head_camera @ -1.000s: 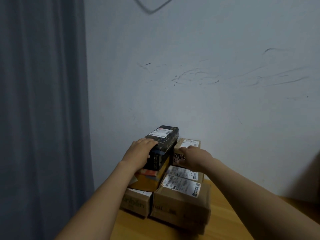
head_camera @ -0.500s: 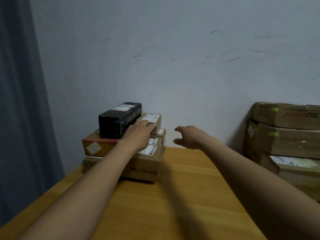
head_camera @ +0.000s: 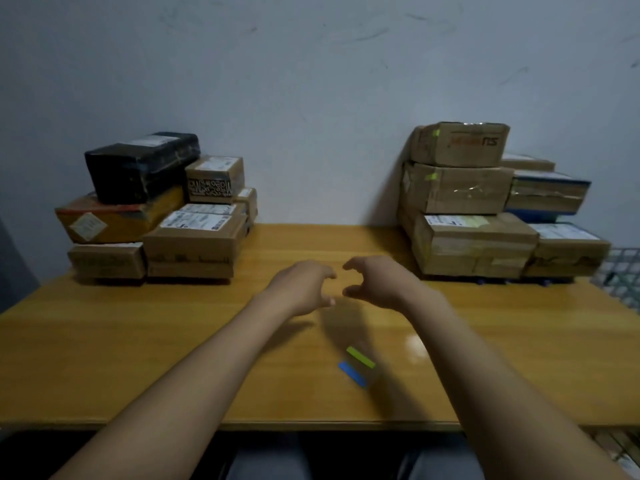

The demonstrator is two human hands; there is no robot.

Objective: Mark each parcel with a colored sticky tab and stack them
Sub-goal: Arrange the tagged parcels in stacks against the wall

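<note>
Pale grey wall (head_camera: 311, 81), faintly scuffed, backs a glossy orange-brown wooden surface (head_camera: 138, 341). Above its middle we hold our left grip (head_camera: 304, 287) and our right grip (head_camera: 377, 282) side by side, close but apart. The fingers curl loosely toward each other. Both are released and grasp nothing.

Nearer to us, between our forearms, a yellow-green sticky tab strip (head_camera: 361, 357) and a blue sticky tab strip (head_camera: 352, 374) lie flat on the surface just beside each other, somewhat blurred.

Far left, against the wall, sits a pile of brown cardboard parcels with white labels (head_camera: 194, 237). In that pile a black wrapped oblong parcel (head_camera: 138, 166) lies on a flat orange-yellow box (head_camera: 117, 216).

Far right, three brown cardboard parcels are stacked one on another. The top parcel (head_camera: 460, 143) and the middle parcel (head_camera: 453, 188) each show a small yellow-green tab on the left face. The bottom parcel (head_camera: 474, 247) carries a pale green patch on top. Just right of this stack, a blue-edged box (head_camera: 547, 195) rests on another brown box (head_camera: 568, 251). A wire mesh basket (head_camera: 620, 275) shows at the right edge.
</note>
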